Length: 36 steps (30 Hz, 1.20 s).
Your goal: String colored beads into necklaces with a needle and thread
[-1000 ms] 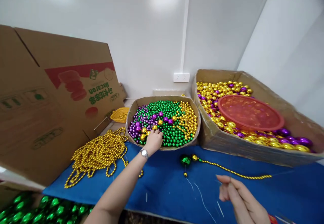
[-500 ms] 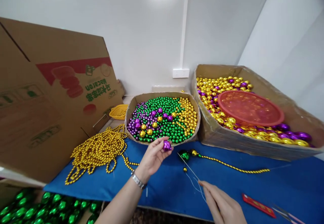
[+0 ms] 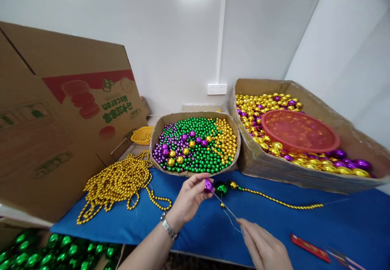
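Observation:
My left hand (image 3: 192, 194) pinches a shiny purple bead (image 3: 208, 186) just in front of the box of small beads. Between the fingers of my right hand (image 3: 262, 241) is a long thin needle (image 3: 225, 205), its tip meeting the purple bead; whether it has entered the hole I cannot tell. A pale thread (image 3: 233, 222) trails by the needle. Just beyond lie a large green bead (image 3: 221, 188) and a gold bead (image 3: 233, 184), joined to a strand of small gold beads (image 3: 283, 199) stretching right. A small gold bead (image 3: 222, 205) sits near the thread.
A box (image 3: 195, 172) holds small green, purple and gold beads. The larger box (image 3: 274, 172) holds gold and purple beads under a red basket (image 3: 300, 131). Gold bead strings (image 3: 118, 184) lie left. A red packet (image 3: 310, 247) and scissors (image 3: 344, 258) rest right. Green beads (image 3: 57, 251) fill the lower left.
My left hand has moved slightly right with the purple bead, bringing it to the needle's tip. The right hand has shifted a little left.

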Tool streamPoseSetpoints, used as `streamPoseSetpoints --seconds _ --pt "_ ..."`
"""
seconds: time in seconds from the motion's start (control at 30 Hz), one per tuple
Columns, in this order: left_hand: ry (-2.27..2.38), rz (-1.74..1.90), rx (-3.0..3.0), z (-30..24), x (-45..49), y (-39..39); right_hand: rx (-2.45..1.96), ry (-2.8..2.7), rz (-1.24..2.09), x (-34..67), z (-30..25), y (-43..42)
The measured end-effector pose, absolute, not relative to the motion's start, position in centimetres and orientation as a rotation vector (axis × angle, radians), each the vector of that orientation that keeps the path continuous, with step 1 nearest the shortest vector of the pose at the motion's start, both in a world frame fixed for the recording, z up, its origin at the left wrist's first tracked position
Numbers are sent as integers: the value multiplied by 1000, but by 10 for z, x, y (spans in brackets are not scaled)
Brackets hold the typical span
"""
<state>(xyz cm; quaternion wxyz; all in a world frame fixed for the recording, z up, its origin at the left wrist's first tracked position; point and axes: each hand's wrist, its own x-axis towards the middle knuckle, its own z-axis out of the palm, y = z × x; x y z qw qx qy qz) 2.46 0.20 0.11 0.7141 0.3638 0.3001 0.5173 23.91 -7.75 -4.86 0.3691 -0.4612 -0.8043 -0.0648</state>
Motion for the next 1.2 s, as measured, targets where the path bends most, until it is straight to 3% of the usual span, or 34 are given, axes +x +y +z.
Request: streamPoseSetpoints --seconds 0.27,0.6,0.83,1.0,1.2 --pt "644 1069 793 0 34 -8 -1188 -2013 154 236 -50 -75" --pt "686 994 1035 2 32 -1 -1176 -1969 90 236 -52 -72" --pt "1373 1040 1810 0 14 93 -1243 -1912 -113 250 -52 -68" --pt "1364 960 1800 -12 27 119 -1232 -1897 -191 248 -53 -66" --pt "1154 990 1521 -6 29 89 -1246 -1898 -160 245 -52 -67"
